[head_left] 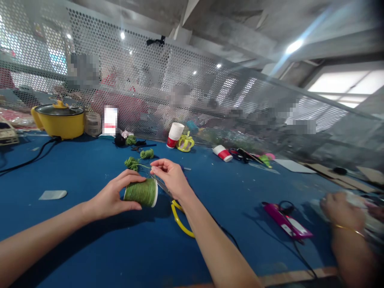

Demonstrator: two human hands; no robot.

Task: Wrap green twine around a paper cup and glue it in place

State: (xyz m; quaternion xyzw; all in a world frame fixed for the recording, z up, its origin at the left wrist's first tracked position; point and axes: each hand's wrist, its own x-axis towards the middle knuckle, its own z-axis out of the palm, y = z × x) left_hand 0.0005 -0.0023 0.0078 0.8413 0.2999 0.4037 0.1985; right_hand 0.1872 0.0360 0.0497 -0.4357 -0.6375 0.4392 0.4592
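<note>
My left hand (115, 192) is wrapped round a spool of green thread (141, 193), tilted on its side just over the blue table. Its white end faces right. My right hand (169, 176) pinches a thin green thread between thumb and fingertips, above the spool's right end. Under my right wrist lie scissors with yellow handles (180, 222), their blades partly hidden by the hand and pointing at the spool. Just beyond my hands sit two small green yarn bundles, one nearer (131, 163) and one farther (147, 154).
A yellow electric pot (60, 122) stands at the back left. Paper cups (175, 134) and a yellow crown-shaped item (185, 143) stand by the perforated screen (192, 104). A magenta power strip (286, 222) lies right, near another person's hand (345, 212). A flat pale piece (53, 195) lies left.
</note>
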